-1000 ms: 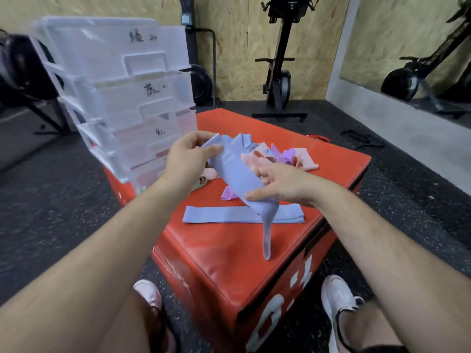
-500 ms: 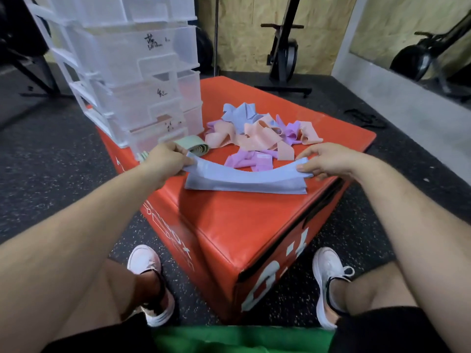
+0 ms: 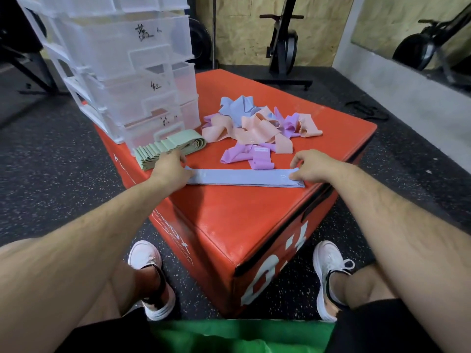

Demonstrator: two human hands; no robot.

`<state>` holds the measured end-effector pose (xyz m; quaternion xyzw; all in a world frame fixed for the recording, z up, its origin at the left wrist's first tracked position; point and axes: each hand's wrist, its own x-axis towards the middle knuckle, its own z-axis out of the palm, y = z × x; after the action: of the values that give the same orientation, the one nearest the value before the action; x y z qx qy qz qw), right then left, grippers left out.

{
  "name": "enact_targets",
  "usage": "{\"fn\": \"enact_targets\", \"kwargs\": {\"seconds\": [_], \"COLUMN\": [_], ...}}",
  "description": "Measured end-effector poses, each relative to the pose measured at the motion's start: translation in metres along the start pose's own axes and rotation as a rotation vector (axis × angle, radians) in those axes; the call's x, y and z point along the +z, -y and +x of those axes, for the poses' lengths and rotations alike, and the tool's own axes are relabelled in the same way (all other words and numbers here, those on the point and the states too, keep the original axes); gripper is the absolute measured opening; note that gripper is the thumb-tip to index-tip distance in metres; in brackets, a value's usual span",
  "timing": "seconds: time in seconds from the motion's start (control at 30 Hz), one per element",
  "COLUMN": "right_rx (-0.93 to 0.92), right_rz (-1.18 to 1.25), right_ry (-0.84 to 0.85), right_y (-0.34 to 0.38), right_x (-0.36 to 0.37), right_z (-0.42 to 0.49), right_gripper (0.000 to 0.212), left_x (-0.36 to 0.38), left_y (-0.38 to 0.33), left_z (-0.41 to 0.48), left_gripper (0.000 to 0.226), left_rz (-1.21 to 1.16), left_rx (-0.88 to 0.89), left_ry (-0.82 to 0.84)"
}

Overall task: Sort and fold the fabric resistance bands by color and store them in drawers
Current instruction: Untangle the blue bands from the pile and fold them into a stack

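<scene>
Lowered flat onto the red box, the blue band lies mid-frame, left hand covering one end, grip unclear, right hand relaxed, thumb pressing the other.

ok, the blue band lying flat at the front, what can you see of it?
The blue band is a long, flat strip of pale blue, woven-looking fabric, lying straight across the near part of the red box top. Its right end shows stacked edges, so there is more than one layer. The left hand covers its left end; the right hand has its thumb on the right end.
</scene>
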<state>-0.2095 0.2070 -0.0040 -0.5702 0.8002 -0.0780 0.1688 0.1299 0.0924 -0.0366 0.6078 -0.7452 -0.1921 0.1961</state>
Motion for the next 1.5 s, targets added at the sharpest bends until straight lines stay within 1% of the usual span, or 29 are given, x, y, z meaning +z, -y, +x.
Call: {"fn": "enact_targets", "kwargs": {"seconds": [0.03,0.1,0.17,0.2,0.27,0.3,0.4,0.5,0.53,0.6,0.63,0.7,0.83,0.9,1.0,1.13,1.23,1.3,1.4,1.5], "right_rx": [-0.014,-0.067,-0.121,-0.135,-0.146,-0.148,-0.11,-0.102,-0.099,-0.094,-0.091,-0.084,-0.1,-0.143,-0.211,-0.273,-0.242,-0.211,-0.159,-0.051], "right_rz": [-0.025,-0.066,-0.101,-0.11,-0.11,-0.102,-0.072,-0.077,-0.066,-0.054,-0.053,-0.048,-0.032,-0.011,0.045,0.042,0.041,0.087,0.224,0.394], "right_ry": [0.01,0.063,0.098,0.105,0.112,0.117,0.138,0.135,0.132,0.129,0.129,0.121,0.094,0.072,-0.018,-0.109,-0.095,-0.11,-0.15,-0.078], "right_y": [-0.001,-0.002,-0.002,-0.002,-0.002,-0.002,-0.005,-0.006,-0.006,-0.004,-0.003,-0.002,-0.002,-0.005,-0.009,-0.015,-0.019,-0.022,-0.022,-0.02], "right_x": [0.001,0.002,0.002,0.001,0.0,-0.001,0.0,0.002,0.002,0.002,0.002,0.003,0.004,0.004,0.003,0.007,0.012,0.011,0.004,-0.002], "right_z": [0.001,0.001,-0.002,-0.003,-0.006,-0.007,-0.007,-0.007,-0.006,-0.007,-0.008,-0.008,-0.014,-0.02,-0.029,-0.04,-0.044,-0.044,-0.041,-0.039], "right_gripper": [0.04,0.047,0.045,0.044,0.042,0.041,0.037,0.032,0.028,0.024,0.023,0.02,0.017,0.015,0.014,0.017,0.016,0.015,0.013,0.022], "left_x": [0.001,0.002,0.005,0.007,0.009,0.008,0.005,0.002,0.003,0.005,0.006,0.007,0.003,-0.002,-0.01,-0.014,-0.015,-0.017,-0.022,-0.024], "left_y": [0.001,0.0,-0.006,-0.008,-0.008,-0.006,-0.005,-0.005,-0.005,-0.004,-0.004,-0.009,-0.01,-0.009,-0.006,0.0,0.009,0.014,0.014,0.014], "left_z": [0.001,-0.001,-0.005,-0.007,-0.008,-0.007,-0.003,-0.002,-0.001,0.003,0.004,0.005,0.001,-0.003,-0.011,-0.02,-0.023,-0.023,-0.021,-0.018], "left_gripper": [0.039,0.046,0.047,0.05,0.06,0.063,0.065,0.079,0.075,0.055,0.05,0.047,0.028,0.023,0.02,0.018,0.017,0.016,0.016,0.023], "left_rz": [0.049,0.152,0.214,0.225,0.242,0.247,0.251,0.184,0.167,0.188,0.21,0.233,0.173,0.176,0.203,0.207,0.169,0.048,-0.105,-0.355], "left_rx": [0.031,0.15,0.276,0.312,0.358,0.38,0.409,0.406,0.411,0.42,0.418,0.405,0.423,0.469,0.535,0.589,0.514,0.418,0.268,0.069], "left_ry": [-0.005,-0.007,0.059,0.124,0.242,0.272,0.296,0.318,0.315,0.296,0.29,0.293,0.28,0.254,0.187,0.117,0.13,0.142,0.137,0.204]}}
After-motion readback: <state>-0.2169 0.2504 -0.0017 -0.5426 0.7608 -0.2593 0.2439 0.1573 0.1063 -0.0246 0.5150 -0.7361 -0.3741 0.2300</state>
